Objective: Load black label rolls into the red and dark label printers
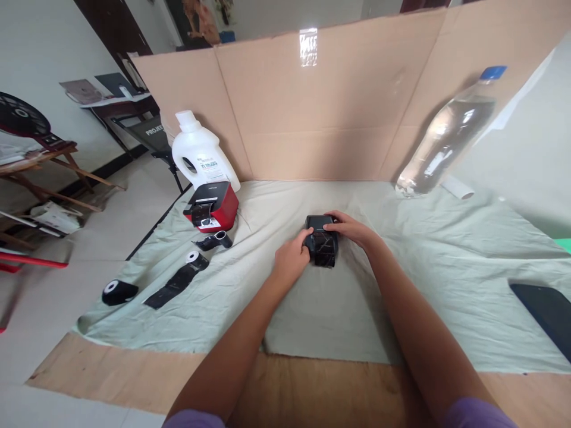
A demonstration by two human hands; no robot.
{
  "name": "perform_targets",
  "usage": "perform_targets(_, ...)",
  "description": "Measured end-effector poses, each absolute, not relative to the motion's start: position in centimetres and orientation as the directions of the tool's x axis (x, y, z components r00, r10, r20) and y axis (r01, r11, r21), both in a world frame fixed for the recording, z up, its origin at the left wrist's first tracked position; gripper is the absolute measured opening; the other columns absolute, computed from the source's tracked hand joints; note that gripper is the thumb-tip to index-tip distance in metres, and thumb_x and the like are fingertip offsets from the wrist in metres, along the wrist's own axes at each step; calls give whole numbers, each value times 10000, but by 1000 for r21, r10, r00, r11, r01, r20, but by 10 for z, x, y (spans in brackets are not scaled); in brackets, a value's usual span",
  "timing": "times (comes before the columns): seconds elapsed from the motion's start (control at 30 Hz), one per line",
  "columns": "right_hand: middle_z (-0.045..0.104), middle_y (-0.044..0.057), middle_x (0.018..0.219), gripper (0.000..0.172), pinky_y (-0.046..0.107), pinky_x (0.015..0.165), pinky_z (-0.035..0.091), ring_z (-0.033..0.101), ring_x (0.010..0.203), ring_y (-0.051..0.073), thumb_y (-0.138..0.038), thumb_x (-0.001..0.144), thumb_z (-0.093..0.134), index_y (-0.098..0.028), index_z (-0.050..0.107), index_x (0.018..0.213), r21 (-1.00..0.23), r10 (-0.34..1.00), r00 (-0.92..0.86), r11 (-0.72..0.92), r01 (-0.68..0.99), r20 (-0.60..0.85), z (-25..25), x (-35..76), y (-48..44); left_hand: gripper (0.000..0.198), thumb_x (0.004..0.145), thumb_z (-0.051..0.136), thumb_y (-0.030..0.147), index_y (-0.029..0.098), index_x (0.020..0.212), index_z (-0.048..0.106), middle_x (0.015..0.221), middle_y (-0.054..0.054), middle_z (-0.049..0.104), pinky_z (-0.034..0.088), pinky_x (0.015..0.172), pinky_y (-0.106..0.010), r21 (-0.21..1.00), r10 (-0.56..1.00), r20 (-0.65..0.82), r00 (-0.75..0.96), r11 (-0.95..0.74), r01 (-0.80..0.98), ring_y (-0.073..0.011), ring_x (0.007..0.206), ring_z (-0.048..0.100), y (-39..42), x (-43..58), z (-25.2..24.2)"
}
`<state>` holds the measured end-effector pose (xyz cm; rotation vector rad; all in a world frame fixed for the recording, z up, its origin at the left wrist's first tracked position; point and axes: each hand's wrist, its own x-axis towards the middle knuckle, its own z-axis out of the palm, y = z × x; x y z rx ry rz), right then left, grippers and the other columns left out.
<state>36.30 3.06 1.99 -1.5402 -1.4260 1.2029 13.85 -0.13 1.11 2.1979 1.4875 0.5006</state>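
Observation:
A small black label printer [316, 223] sits on the cloth in front of me, with a glossy black strip [325, 249] hanging over its near side. My left hand [292, 257] grips the printer's left side, its thumb near the upper edge of the strip. From the right, my right hand [350, 229] holds the far right corner, fingers curled round its top. The printer's underside is hidden.
To the left stand a red and black printer [223, 208], a white detergent bottle [205, 151] and several black rolls [196, 261]. A large clear bottle [450, 137] leans against the cardboard [312, 119]; a dark phone [544, 312] lies at right.

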Motion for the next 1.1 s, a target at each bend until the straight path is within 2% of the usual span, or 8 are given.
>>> perform_targets(0.13, 612, 140, 1330, 655, 442, 1076, 434, 586, 1197, 286, -402, 731, 734, -160, 572, 1318, -950, 992, 39, -126, 285, -120, 10, 353, 28, 669, 875, 453, 171, 370, 1511, 394, 1024, -26, 733, 513, 827, -334, 482, 908, 52, 417, -388, 786, -242, 922, 697, -3, 136, 10)
perform_targets(0.23, 566, 135, 1419, 741, 447, 1131, 389, 548, 1279, 294, -423, 734, 747, -184, 524, 1398, -960, 981, 195, -46, 276, 9, 2, 330, 17, 790, 818, 598, 240, 321, 1552, 319, 1044, -48, 738, 517, 824, -340, 438, 886, 70, 458, -440, 784, -269, 939, 704, -6, 133, 8)
perform_targets(0.37, 605, 59, 1404, 572, 447, 1178, 336, 511, 1345, 274, -496, 827, 651, -252, 600, 1342, -976, 972, 201, 80, 203, 122, -5, 302, 4, 747, 798, 669, 353, 311, 1494, 401, 920, -33, 738, 521, 768, -337, 475, 890, 115, 441, -439, 762, -272, 869, 715, -7, 131, 5)
perform_targets(0.5, 649, 42, 1351, 467, 417, 1151, 374, 565, 1287, 240, -460, 871, 581, -251, 650, 1283, -988, 975, 158, 151, 29, 154, -5, 304, -6, 715, 792, 680, 320, 282, 1463, 434, 861, -20, 724, 519, 734, -308, 539, 869, 166, 466, -476, 695, -235, 802, 710, -9, 135, 5)
perform_targets(0.57, 678, 43, 1299, 434, 413, 1128, 398, 593, 1242, 237, -445, 882, 554, -244, 669, 1249, -984, 975, 137, 175, 13, 175, -1, 314, -12, 718, 789, 679, 298, 254, 1461, 431, 849, -19, 720, 519, 720, -293, 563, 850, 182, 493, -502, 656, -215, 764, 702, -12, 141, 7)
perform_targets(0.77, 712, 30, 1202, 416, 413, 1071, 438, 618, 1170, 257, -484, 897, 557, -239, 669, 1214, -951, 953, 165, 216, 223, 256, 36, 385, -30, 698, 803, 680, 336, 265, 1447, 421, 800, 7, 702, 516, 720, -268, 579, 771, 258, 582, -605, 546, -188, 729, 689, -12, 208, 32)
perform_targets(0.93, 704, 76, 1226, 563, 461, 1100, 412, 605, 1203, 316, -596, 840, 629, -205, 661, 1245, -869, 890, 312, 159, 469, 331, 62, 493, -48, 731, 808, 671, 336, 254, 1474, 382, 825, -15, 722, 526, 754, -304, 495, 669, 272, 691, -714, 496, -231, 793, 706, -3, 326, 55)
perform_targets(1.1, 566, 102, 1460, 708, 482, 1194, 313, 482, 1384, 311, -641, 834, 608, -196, 573, 1384, -924, 802, 549, 7, 383, 234, 36, 579, -67, 712, 833, 638, 353, 249, 1486, 372, 1076, -104, 725, 522, 820, -357, 377, 553, 246, 796, -811, 447, -301, 997, 690, -8, 423, 51)
